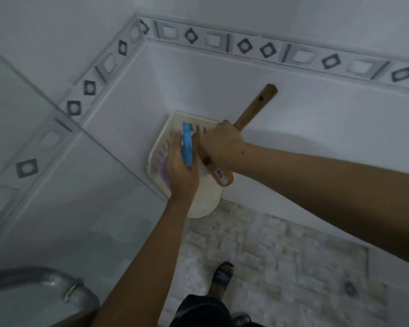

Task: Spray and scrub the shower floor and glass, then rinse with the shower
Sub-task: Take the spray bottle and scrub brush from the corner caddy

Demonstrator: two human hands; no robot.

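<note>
Right hand is clamped round a wooden handle. Left hand grips a blurred blue plastic piece just beside it, both over the cream corner shelf. Left of the shelf stands the glass panel; below it lies the pale stone shower floor, open around a sandalled foot.

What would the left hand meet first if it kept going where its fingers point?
The left hand points up-left over the shelf, so it would likely meet the shelf's back rim first, then the wall just behind. Depth is unclear.
</note>
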